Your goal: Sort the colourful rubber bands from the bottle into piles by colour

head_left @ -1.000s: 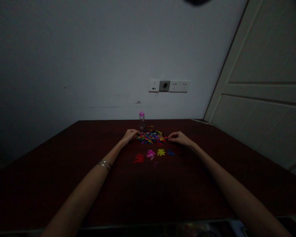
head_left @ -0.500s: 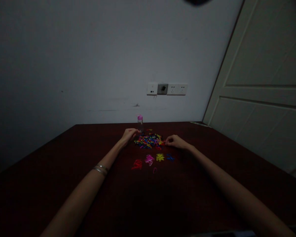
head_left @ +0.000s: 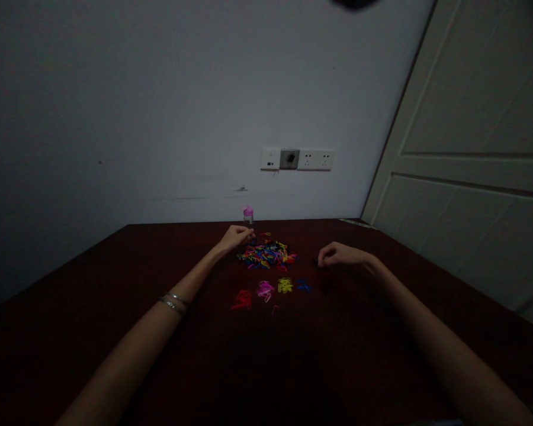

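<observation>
A mixed pile of small coloured plastic loops [head_left: 266,255], shaped like stitch markers, lies on the dark red table [head_left: 257,367]. My left hand [head_left: 236,236] is at the pile's far left edge, thumb and fingers pinched together; what they hold, if anything, is too small to make out. To the right of the pile, my right hand [head_left: 340,254] is closed, with a small dark loop [head_left: 315,260] at its fingertips. Nearer me lie separate groups: red loops [head_left: 242,300], pink loops [head_left: 265,289], yellow loops [head_left: 285,285] and blue loops [head_left: 303,285].
A clear bottle with a pink cap [head_left: 248,213] stands behind my left hand, partly hidden by it. One faint pink loop [head_left: 275,309] lies alone in front of the groups. Behind the table is a wall with sockets [head_left: 315,160]; a pale door [head_left: 471,177] is at right.
My right hand has moved right, away from the pile, with a small dark loop now at its fingertips. My left hand has shifted slightly, covering more of the bottle. The view has shifted a little.
</observation>
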Demonstrator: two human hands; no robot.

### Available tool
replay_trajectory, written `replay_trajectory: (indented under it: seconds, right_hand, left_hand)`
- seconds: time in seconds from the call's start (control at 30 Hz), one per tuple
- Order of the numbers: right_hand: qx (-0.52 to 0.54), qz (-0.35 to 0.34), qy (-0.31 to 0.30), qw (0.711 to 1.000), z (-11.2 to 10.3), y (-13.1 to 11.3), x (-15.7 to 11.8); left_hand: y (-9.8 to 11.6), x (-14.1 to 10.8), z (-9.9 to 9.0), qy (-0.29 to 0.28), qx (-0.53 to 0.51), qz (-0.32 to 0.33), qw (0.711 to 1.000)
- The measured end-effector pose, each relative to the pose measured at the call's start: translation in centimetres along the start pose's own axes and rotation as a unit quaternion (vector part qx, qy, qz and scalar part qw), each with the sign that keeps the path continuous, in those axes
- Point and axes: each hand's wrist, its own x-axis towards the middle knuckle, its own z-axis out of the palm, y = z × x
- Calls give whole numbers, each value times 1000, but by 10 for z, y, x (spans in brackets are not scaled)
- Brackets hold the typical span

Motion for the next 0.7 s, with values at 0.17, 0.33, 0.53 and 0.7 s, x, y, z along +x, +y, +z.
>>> replay_trajectory:
  seconds: [0.17, 0.33, 0.53, 0.7]
  right_hand:
    - [8, 78, -109, 991, -4, -1, -15]
    - [37, 87, -90, 991, -2, 6, -16]
    - [50, 87, 66, 993, 1, 15, -12]
    - [56, 74, 98, 991, 9, 23, -3]
  left_hand:
    - [2, 2, -7, -38, 13, -7, 999]
    - [2, -5, -12, -62, 135, 24, 989]
    - [6, -13, -17, -133, 219, 42, 966]
    - [18, -23, -8, -192, 251, -12, 949]
